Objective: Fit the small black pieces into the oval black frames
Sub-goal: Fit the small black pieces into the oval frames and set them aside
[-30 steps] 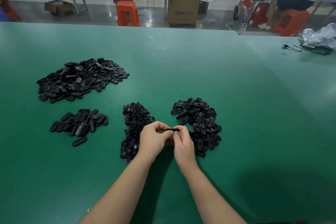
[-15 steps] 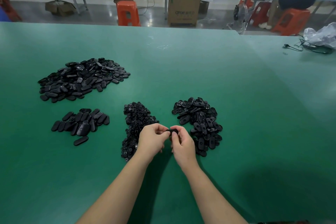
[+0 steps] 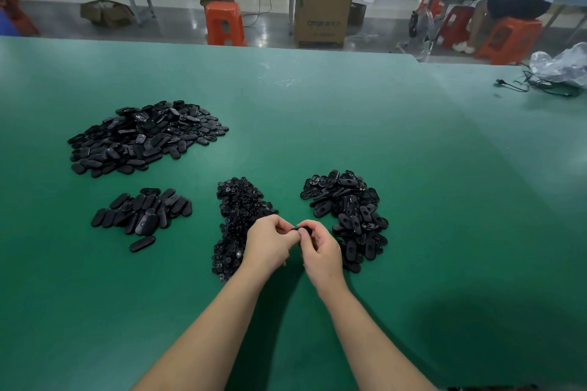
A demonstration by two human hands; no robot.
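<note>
My left hand [image 3: 270,243] and my right hand [image 3: 319,247] meet fingertip to fingertip over the green table, both pinching one oval black frame [image 3: 301,229] that is mostly hidden by the fingers. A heap of small black pieces [image 3: 238,216] lies just behind my left hand. A heap of oval black frames [image 3: 347,209] lies beside my right hand. Whether a small piece sits in the held frame is hidden.
A small group of closed black ovals [image 3: 143,214] lies at the left, with a larger pile [image 3: 143,136] behind it. A plastic bag and cable [image 3: 559,73] rest at the far right. Beyond the table edge [image 3: 254,47] stand orange stools, a cardboard box and a seated person.
My hands have stayed in place and drawn closer together around the frame; less of the frame shows between the fingers than a second ago.
</note>
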